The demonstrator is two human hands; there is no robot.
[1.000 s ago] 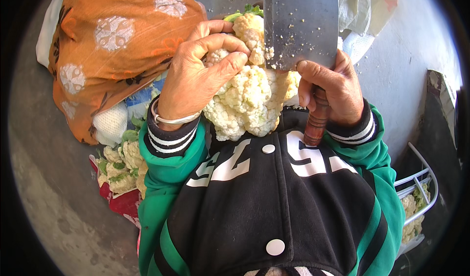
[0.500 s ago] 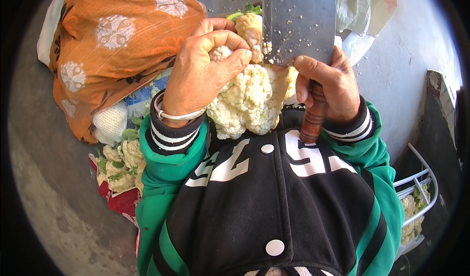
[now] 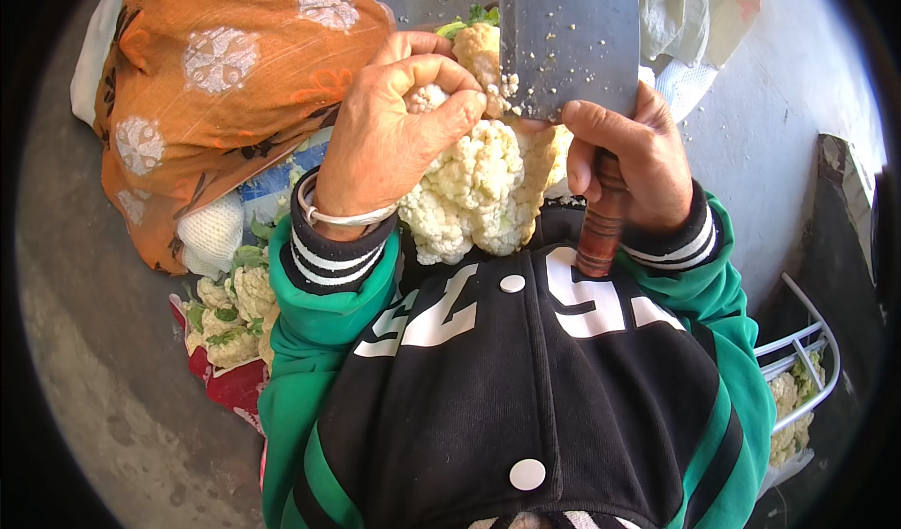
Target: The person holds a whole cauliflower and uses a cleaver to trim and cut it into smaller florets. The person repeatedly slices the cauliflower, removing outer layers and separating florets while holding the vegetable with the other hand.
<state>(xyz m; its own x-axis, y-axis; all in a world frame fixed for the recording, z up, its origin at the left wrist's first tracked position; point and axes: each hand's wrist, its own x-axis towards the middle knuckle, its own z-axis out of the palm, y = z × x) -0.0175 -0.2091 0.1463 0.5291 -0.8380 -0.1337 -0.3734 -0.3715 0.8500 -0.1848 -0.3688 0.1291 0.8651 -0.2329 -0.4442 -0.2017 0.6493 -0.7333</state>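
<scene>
L hand (image 3: pixel 394 135) @ 11 o'clk, clamped on cauliflower (image 3: pixel 474 186); R hand (image 3: pixel 631 158) @ 2, wrapped rnd knife (image 3: pixel 577 60) hndl (image 3: pixel 603 224) (white bits (image 3: pixel 508 86) on blade (image 3: pixel 596 13)).

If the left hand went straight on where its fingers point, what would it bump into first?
Probably the yellowish cauliflower floret just ahead of the left hand, with the cleaver blade beyond it. Depth is unclear in this view, so hand and floret may already touch.

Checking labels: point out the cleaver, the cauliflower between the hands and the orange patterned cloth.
Cleaver (image 3: pixel 574 55), head view: broad blade.
Cauliflower (image 3: pixel 469 186), head view: pale lower florets.
Orange patterned cloth (image 3: pixel 249 111), head view: broad middle.
</scene>
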